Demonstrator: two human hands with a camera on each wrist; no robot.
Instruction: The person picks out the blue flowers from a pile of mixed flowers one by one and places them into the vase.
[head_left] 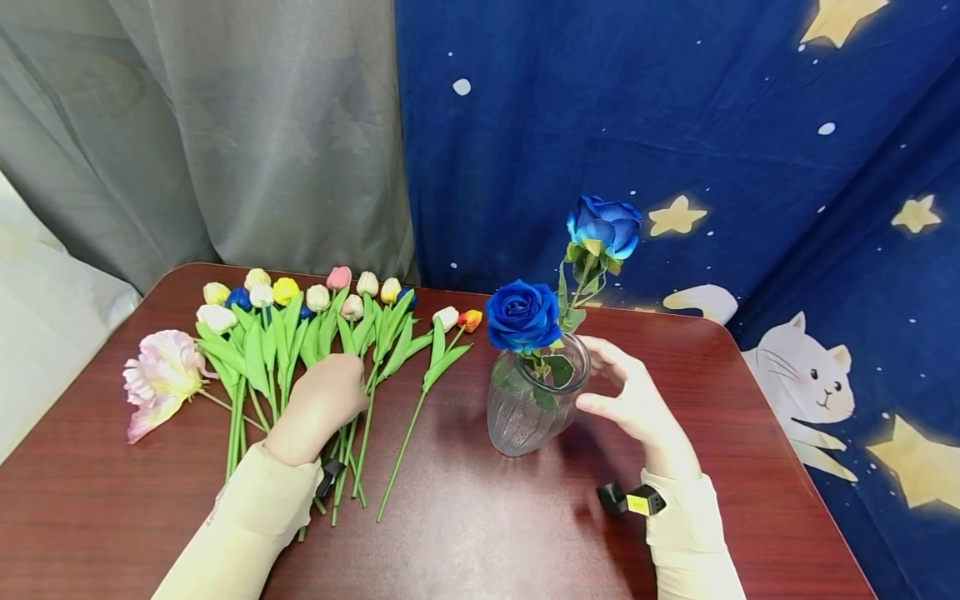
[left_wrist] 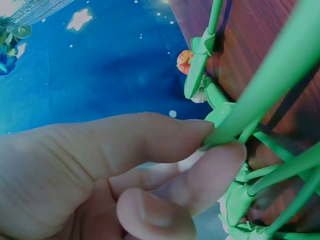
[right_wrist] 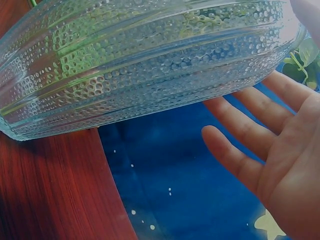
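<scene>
A: Head view first. Left hand?
B: Left hand (head_left: 324, 396) is down among the tulips (head_left: 326, 329). Fingers curled, tips hidden from this side. Blooms lie beyond the knuckles. Pink flower (head_left: 161, 379) is left of the fingers, orange tulip (head_left: 470, 320) to their right, stalk running back toward the near edge.
A: Right hand?
B: Right hand (head_left: 630, 396) is at the vase (head_left: 517, 417), near the rim. Thumb on the near side, other fingers on the far side, clear gap between. Vase sits left of the fingers, on the table (head_left: 480, 533). Two roses in it: low rose (head_left: 522, 315) left of the fingertips, tall rose (head_left: 603, 227) beyond them.
A: Left wrist view. Clamped on anything?
B: Yes. Two digits pinch a green stem (left_wrist: 275, 82). Can't tell which bloom it belongs to. More green stalks lie below and right of the fingertips; orange bloom up past them.
A: Right wrist view?
B: Fingers extended, spread apart. Vase wall is just above and left of the fingertips, a few tips partly behind it. Touching or not, can't tell. Blue curtain (right_wrist: 165, 165) is behind the fingers.
</scene>
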